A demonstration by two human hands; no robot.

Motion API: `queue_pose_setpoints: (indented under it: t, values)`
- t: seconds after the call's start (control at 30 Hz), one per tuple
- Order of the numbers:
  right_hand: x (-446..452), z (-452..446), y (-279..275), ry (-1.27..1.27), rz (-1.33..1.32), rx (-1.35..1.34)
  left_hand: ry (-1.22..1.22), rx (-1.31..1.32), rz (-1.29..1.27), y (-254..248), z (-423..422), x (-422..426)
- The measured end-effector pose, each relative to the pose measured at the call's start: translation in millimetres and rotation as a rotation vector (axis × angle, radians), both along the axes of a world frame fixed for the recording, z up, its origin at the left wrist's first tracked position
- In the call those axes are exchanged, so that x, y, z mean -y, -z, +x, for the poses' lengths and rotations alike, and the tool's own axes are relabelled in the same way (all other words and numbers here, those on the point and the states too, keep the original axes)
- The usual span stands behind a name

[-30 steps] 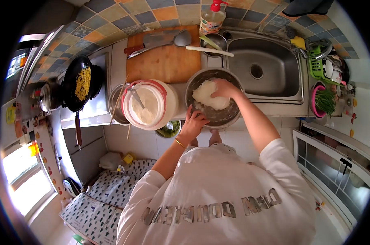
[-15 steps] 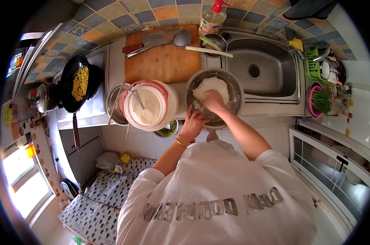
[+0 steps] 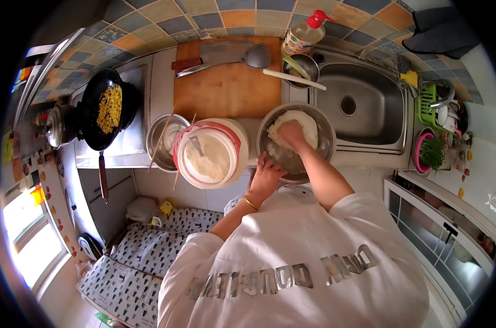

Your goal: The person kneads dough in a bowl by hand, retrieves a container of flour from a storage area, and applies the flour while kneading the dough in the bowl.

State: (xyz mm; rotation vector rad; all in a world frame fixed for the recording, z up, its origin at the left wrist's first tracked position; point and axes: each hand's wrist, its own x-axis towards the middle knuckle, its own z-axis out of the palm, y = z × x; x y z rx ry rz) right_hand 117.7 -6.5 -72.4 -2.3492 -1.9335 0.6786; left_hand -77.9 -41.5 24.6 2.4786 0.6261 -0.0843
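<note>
A metal mixing bowl [image 3: 328, 143] stands at the counter's front edge, holding a pale mass of dough [image 3: 309, 124] with floury bits around it. My right hand [image 3: 292, 134] is down in the bowl, closed and pressed into the dough; its fingertips are hidden. At the bowl's near left rim, my left hand [image 3: 266, 176] grips the edge, fingers bent over it. Just left of the bowl is a white and red tub [image 3: 241, 158] of flour [image 3: 212, 163], with a scoop [image 3: 195, 145] standing in it.
Behind lies a wooden cutting board [image 3: 226, 90] with a spatula [image 3: 256, 57] and a cleaver [image 3: 188, 64]. A sink [image 3: 363, 98] is on the right. To the left are a metal basin [image 3: 152, 136], chopsticks [image 3: 163, 136] and a wok [image 3: 89, 131] with yellow scrambled pieces.
The view has shifted, so the counter items sit further right. My right hand still works in the dough, its knuckles now further into it; my left hand stays at the bowl's rim.
</note>
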Motion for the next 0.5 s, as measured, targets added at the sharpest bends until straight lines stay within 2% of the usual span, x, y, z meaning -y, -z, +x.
queue_pose_setpoints:
  t: [0.1, 0.2, 0.27, 0.33, 0.43, 0.5]
  values:
    - [-12.8, -15.4, -41.6, 0.671, -0.009, -0.403, 0.02, -0.012, 0.053, 4.2, -0.5, 1.3]
    - [-10.7, -18.1, -43.6, 0.78, 0.03, -0.492, 0.021, -0.005, 0.064, 10.9, -2.2, 4.8]
    - [8.5, -6.7, 12.3, 0.343, 0.135, -0.262, 0.027, 0.009, 0.062, 13.6, -3.2, 10.3]
    - [15.5, 0.7, 10.2, 0.115, 0.209, -0.232, 0.031, -0.005, 0.074, 12.8, -1.9, 4.8]
    - [50.9, 13.0, -8.3, 0.084, 0.191, -0.346, 0.045, -0.016, 0.056, 9.2, -1.7, 7.9]
    - [55.9, 15.6, -51.5, 0.823, -0.099, -0.883, 0.036, 0.043, 0.031, 8.5, -1.8, 3.2]
